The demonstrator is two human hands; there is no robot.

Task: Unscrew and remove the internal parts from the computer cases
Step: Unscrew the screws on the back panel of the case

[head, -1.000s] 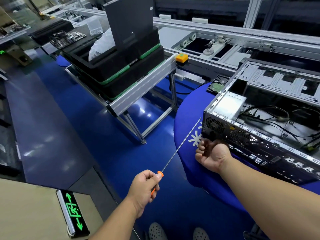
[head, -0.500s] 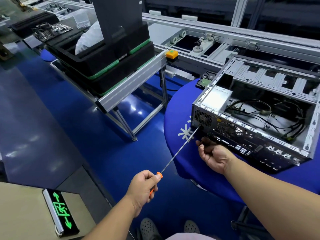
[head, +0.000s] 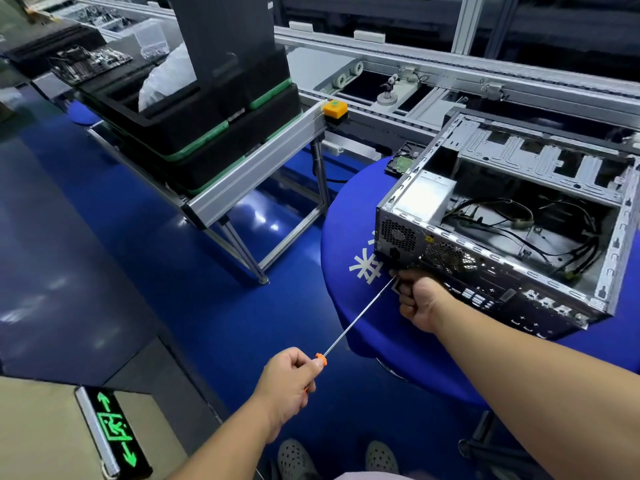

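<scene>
Computer case (head: pixel 512 216) lying open on blue table (head: pixel 349 209), power supply (head: pixel 424 197) and cables still inside; left hand (head: pixel 289 386) gripping screwdriver (head: pixel 356 323); right hand (head: pixel 417 299) curling at rear panel, steadying tip.

1. We see two bare forearms reaching out from the bottom edge, with no sleeves, gloves, watch or rings on the left hand (head: pixel 287 382) or the right hand (head: pixel 420 303).
2. We see a pair of grey perforated clog-style shoes (head: pixel 298 459) at the bottom.
3. A strip of pale pinkish garment (head: pixel 367 477) shows at the bottom edge.
</scene>
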